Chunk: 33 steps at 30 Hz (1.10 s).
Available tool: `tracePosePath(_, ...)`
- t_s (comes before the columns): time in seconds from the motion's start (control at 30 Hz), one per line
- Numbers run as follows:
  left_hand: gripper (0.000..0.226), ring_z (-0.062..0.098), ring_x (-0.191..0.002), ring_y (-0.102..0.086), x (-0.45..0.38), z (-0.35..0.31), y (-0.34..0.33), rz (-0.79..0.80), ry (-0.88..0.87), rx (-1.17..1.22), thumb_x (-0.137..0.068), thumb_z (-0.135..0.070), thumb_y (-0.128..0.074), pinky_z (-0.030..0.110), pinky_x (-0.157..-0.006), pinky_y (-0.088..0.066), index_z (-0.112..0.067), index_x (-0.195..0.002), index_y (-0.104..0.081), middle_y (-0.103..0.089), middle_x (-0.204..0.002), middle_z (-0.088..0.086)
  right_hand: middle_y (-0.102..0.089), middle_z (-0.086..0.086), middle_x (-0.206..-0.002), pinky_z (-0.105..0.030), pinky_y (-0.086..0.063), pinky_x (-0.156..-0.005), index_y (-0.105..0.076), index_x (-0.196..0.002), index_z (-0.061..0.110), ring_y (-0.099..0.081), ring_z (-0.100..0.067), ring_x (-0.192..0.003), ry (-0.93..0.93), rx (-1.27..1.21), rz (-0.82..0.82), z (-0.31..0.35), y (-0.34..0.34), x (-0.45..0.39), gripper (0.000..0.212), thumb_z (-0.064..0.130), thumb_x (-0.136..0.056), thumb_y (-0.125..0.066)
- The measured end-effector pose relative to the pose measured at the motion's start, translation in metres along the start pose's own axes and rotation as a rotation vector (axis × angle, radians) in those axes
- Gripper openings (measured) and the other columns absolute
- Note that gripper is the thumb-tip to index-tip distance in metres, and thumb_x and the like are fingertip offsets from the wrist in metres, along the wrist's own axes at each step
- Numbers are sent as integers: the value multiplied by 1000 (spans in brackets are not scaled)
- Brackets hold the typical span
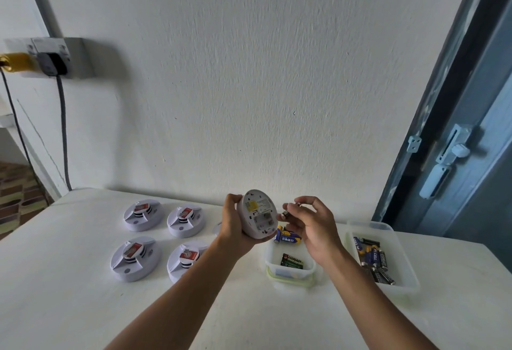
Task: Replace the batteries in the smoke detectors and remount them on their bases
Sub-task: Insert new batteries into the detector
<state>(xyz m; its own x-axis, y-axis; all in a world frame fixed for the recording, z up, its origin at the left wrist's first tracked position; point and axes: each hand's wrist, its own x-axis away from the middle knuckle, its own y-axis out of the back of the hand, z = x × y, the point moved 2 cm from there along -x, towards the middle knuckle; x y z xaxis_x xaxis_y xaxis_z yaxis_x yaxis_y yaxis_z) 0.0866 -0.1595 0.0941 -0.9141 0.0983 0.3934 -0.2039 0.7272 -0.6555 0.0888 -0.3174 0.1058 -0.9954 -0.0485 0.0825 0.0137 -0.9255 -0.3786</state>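
My left hand point(231, 223) holds a white smoke detector point(259, 214) on edge above the table, its back with the open battery bay turned toward me. My right hand point(311, 222) pinches a small dark battery point(285, 214) in its fingertips right beside the detector's bay. Below both hands stands a small clear box point(288, 272) holding packs of batteries point(292, 261). A larger clear tray point(401, 275) to the right holds several loose dark batteries point(375, 261).
Several white smoke detectors with red labels lie on the white table point(83, 280) at the left, such as one at the back point(142, 215) and one nearer point(135, 258). A wall socket with plugs point(50, 58) is at upper left. A blue door point(457, 141) stands at the right.
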Motion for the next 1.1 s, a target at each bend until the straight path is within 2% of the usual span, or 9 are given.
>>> tracePosePath(0.1, 55, 42, -112, -54, 2, -1, -5, 29, 0, 7, -88, -43, -35, 52, -86, -47, -8, -120, -62, -57, -127, 26, -69, -17, -76, -34, -56, -61, -62, -89, 2, -70, -31, -69, 126, 123, -69, 1, -6, 3, 16, -1, -79, -74)
tracePosePath(0.2, 57, 42, -115, -54, 5, -2, -10, 46, -4, 15, -88, -44, -34, 51, -86, -48, -7, -122, -61, -58, -127, 25, -73, -9, -74, -26, -50, -58, -66, -87, 10, -70, -19, -69, 229, 318, -115, 1, -12, 3, 20, 10, -74, -81)
tracePosePath(0.37, 54, 42, -107, -56, 9, -6, -15, 78, -24, 46, -88, -45, -35, 51, -88, -47, -6, -111, -66, -62, -116, 24, -70, 1, -70, -22, -52, -64, -67, -77, 11, -65, -10, -68, 337, 360, -121, 0, -15, 1, 14, 12, -74, -81)
tracePosePath(0.53, 52, 39, -100, -58, 13, -8, -19, 116, -45, 95, -89, -43, -35, 51, -91, -44, -6, -106, -67, -64, -108, 23, -69, -2, -82, -20, -48, -62, -73, -77, 14, -58, -12, -67, 357, 460, -132, -4, -12, -3, 9, 19, -76, -80)
tracePosePath(0.67, 51, 38, -101, -56, 12, -7, -20, 127, -58, 144, -88, -42, -35, 51, -88, -45, -6, -103, -68, -64, -107, 22, -63, -3, -91, -8, -43, -65, -73, -83, 6, -60, -10, -80, 636, 655, -124, -12, -13, 4, 15, 21, -85, -71)
tracePosePath(0.77, 52, 37, -100, -56, 10, -6, -21, 121, -61, 157, -87, -44, -36, 50, -88, -45, -6, -104, -68, -63, -105, 22, -60, -2, -107, -3, -42, -69, -74, -96, 2, -61, -15, -91, 731, 769, -93, -21, -13, 12, 36, 34, -94, -58)
tracePosePath(0.97, 52, 35, -99, -55, 6, -1, -20, 75, -58, 116, -85, -44, -39, 46, -85, -46, -7, -112, -63, -58, -112, 21, -45, 4, -140, -3, -33, -88, -70, -116, 11, -46, -10, -118, 703, 1073, 145, -31, 2, 16, 54, 47, -95, -36)
tracePosePath(1.03, 51, 37, -102, -55, 4, -2, -15, 60, -73, 117, -87, -43, -37, 50, -85, -47, -7, -112, -64, -60, -112, 21, -47, 7, -137, -10, -39, -89, -66, -122, 19, -47, -3, -117, 558, 994, 206, -25, 6, 9, 40, 36, -95, -43)
tracePosePath(1.1, 49, 39, -105, -55, 1, -5, -10, 41, -88, 121, -88, -43, -37, 54, -86, -47, -9, -111, -64, -61, -113, 21, -60, 5, -121, -20, -49, -86, -64, -122, 19, -58, -1, -105, 464, 825, 96, -16, 14, -4, 32, 11, -95, -47)
